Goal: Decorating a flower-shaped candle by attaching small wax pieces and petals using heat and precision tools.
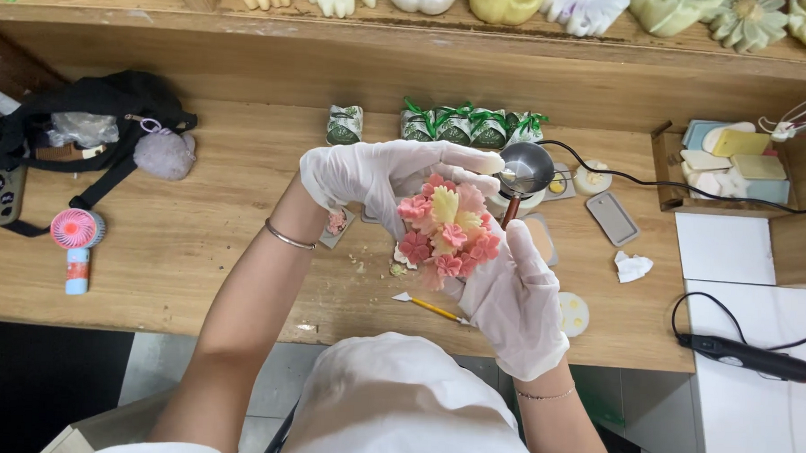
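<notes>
A gloved right hand [515, 302] cups a pink and yellow flower cluster [447, 230] from below, fingers closed on it above the wooden tabletop [197, 246]. The gloved left hand [378, 176] grips its top, fingers clamped. Beyond sit a small metal ladle [527, 167] and green-ribboned wrapped bundles [464, 126].

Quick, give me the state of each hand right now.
Left hand: closed around the pink and yellow flower cluster from above.
Right hand: closed, supporting the same cluster from below.
</notes>
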